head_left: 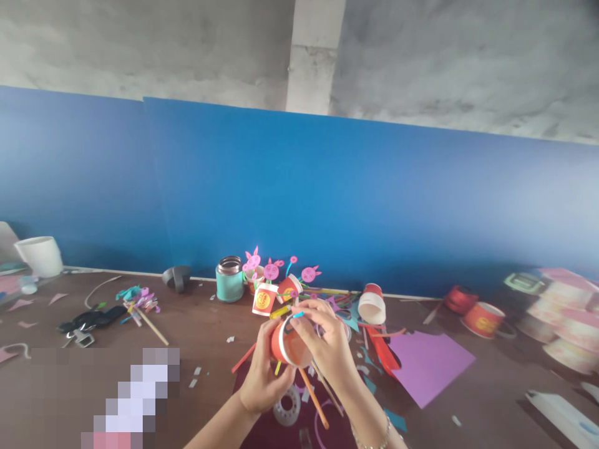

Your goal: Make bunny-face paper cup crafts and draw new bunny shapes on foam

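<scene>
My left hand (267, 368) is wrapped round a red paper cup (294, 346) with a white rim, tipped so that its open mouth faces me. Over the cup's upper rim, my right hand (327, 340) has its fingers bent in a pinch. A small blue strip (298, 315) shows at those fingertips, against the rim; its material is unclear. Just behind the hands stand paper cups (265, 299) with pink animal-face cutouts (271, 270) on stems. Beneath the cup lie an orange stick (314, 399) and a roll of clear tape (287, 405).
A teal thermos jar (229, 280) stands behind, left of the decorated cups. Purple paper (430, 368) and red scissors (384, 352) lie to the right, with stacked paper bowls (568, 318) beyond. Keys (84, 337) and ribbon scraps (139, 299) are on the left. A blue partition (299, 193) borders the table.
</scene>
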